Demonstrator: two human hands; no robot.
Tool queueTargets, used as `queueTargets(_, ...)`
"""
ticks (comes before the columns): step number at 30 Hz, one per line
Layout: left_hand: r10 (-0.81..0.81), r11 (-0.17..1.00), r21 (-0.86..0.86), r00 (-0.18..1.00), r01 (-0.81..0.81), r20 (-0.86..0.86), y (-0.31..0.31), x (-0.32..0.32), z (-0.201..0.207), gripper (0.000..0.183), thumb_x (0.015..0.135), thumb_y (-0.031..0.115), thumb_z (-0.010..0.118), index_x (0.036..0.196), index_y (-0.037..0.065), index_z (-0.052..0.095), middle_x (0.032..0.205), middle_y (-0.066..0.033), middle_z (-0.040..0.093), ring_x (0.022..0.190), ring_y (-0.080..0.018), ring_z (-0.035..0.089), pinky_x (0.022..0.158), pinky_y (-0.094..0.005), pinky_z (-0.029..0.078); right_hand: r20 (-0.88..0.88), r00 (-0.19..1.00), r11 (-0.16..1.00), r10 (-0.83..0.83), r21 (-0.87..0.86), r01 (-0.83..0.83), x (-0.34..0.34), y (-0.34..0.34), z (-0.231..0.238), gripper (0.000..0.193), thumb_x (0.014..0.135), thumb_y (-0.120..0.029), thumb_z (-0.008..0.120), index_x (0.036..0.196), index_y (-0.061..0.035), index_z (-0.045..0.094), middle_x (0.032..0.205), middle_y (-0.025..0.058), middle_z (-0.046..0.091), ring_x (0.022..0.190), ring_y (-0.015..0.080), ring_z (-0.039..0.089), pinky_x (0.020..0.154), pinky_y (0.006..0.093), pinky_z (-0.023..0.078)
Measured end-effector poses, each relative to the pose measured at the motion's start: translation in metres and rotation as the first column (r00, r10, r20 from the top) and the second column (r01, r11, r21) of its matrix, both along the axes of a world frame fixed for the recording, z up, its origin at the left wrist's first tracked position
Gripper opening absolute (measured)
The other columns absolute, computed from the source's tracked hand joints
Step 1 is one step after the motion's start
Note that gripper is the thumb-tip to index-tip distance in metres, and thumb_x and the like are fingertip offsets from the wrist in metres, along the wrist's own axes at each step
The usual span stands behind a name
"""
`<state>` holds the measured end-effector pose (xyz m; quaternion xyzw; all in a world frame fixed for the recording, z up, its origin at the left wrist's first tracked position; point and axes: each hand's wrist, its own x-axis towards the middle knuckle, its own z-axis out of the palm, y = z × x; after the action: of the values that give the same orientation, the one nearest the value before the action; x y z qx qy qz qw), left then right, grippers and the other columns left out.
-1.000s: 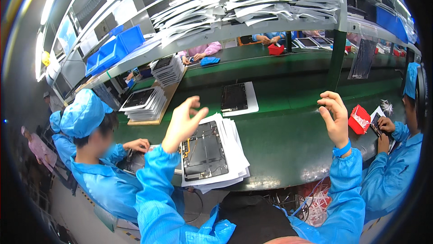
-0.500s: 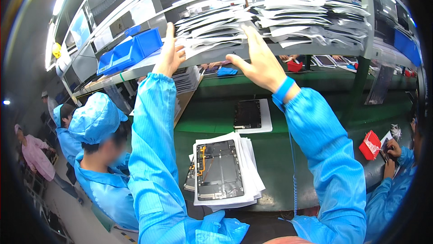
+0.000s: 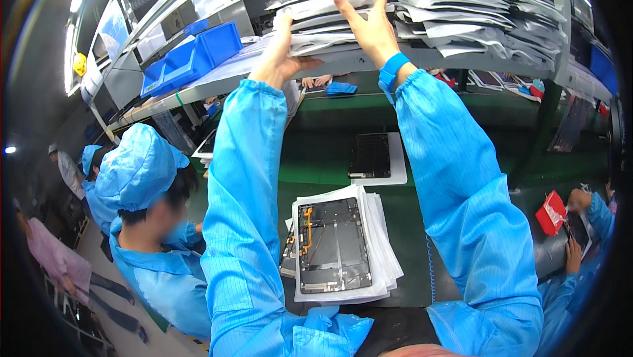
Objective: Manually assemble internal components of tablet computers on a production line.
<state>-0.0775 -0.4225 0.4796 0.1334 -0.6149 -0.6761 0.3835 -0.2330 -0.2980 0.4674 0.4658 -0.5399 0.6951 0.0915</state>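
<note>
Both my arms, in blue sleeves, reach up to a shelf with piles of thin white sleeves with dark layers between them. My left hand (image 3: 283, 52) grips the left end of the left pile (image 3: 323, 10), its thumb near the shelf edge. My right hand (image 3: 374, 30), with a blue wrist strap (image 3: 393, 70), takes hold of the same pile's near right side, thumb and fingers over the upper sleeves. Below, an opened tablet housing (image 3: 333, 245) with an orange flex cable lies on stacked white sheets (image 3: 384, 251). Part of another housing (image 3: 288, 258) shows beside it.
More sleeve piles (image 3: 461, 17) fill the shelf to the right. Blue bins (image 3: 191, 60) stand at its left. A dark panel (image 3: 370, 156) lies on the green bench. Co-workers sit at left (image 3: 148, 225) and right, near a red box (image 3: 551, 213). A coiled cord (image 3: 431, 268) hangs by my right arm.
My hands have moved from apart in front of the pile onto it, and now grip its sleeves. The view has shifted slightly.
</note>
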Motion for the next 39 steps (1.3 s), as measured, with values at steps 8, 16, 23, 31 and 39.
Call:
queueTargets(8, 0.054, 0.998, -0.022, 0.996, -0.052, 0.078, 0.043, 0.053, -0.005, 0.073, 0.1, 0.074, 0.039, 0.146, 0.018, 0.053, 0.144, -0.01, 0.058, 0.123, -0.0334, 0.059, 0.099, -0.0562, 0.048, -0.039, 0.949, 0.944, 0.312, -0.099, -0.314, 0.027, 0.05, -0.017, 0.107, 0.087, -0.068, 0.072, 0.152, 0.0073, 0.032, 0.143, 0.0326, 0.052, 0.134, 0.0374, 0.053, 0.113, 0.0407, 0.041)
queueTargets(16, -0.248, 0.951, 0.201, 0.968, 0.234, 0.043, 0.015, 0.079, -0.011, 0.097, 0.093, 0.088, 0.027, 0.155, 0.014, 0.045, 0.153, -0.0165, 0.05, 0.13, -0.0437, 0.053, 0.109, -0.0679, 0.035, 0.477, 0.706, 0.852, 0.523, -0.298, -0.43, 0.034, 0.083, -0.062, 0.113, 0.09, -0.076, 0.06, 0.158, 0.005, 0.021, 0.16, 0.0293, 0.025, 0.15, 0.0342, 0.027, 0.122, 0.0476, 0.02)
queueTargets(23, -0.106, 0.971, 0.201, 0.987, 0.128, -0.118, -0.067, 0.074, -0.042, 0.076, 0.097, 0.064, 0.057, 0.152, 0.014, 0.048, 0.154, -0.0184, 0.051, 0.138, -0.0451, 0.049, 0.108, -0.0781, 0.035, 0.567, 0.269, 0.512, 0.779, -0.326, -0.795, 0.017, 0.06, -0.034, 0.091, 0.09, -0.081, 0.053, 0.154, -0.0175, 0.045, 0.156, 0.0106, 0.049, 0.142, 0.0313, 0.044, 0.114, 0.0576, 0.033)
queueTargets(31, -0.138, 0.99, 0.013, 0.99, 0.139, -0.035, -0.069, 0.042, -0.024, 0.07, 0.09, 0.067, 0.059, 0.139, 0.017, 0.061, 0.139, -0.012, 0.065, 0.121, -0.0348, 0.063, 0.1, -0.0657, 0.051, 0.716, 0.319, 0.643, 0.621, -0.234, -0.729, 0.009, 0.037, -0.003, 0.072, 0.099, -0.067, 0.051, 0.151, -0.0174, 0.046, 0.149, 0.0152, 0.053, 0.135, 0.039, 0.051, 0.104, 0.0685, 0.045)
queueTargets(39, 0.107, 0.993, 0.053, 0.994, -0.108, 0.013, -0.003, 0.066, 0.0, 0.078, 0.084, 0.079, 0.055, 0.137, 0.022, 0.065, 0.135, -0.0111, 0.068, 0.117, -0.0362, 0.065, 0.086, -0.0676, 0.053, 0.594, 0.401, 0.598, 0.697, -0.173, -0.783, 0.038, 0.074, 0.008, 0.072, 0.102, -0.065, 0.043, 0.157, -0.0182, 0.039, 0.158, 0.0137, 0.043, 0.142, 0.0399, 0.046, 0.104, 0.0675, 0.047)
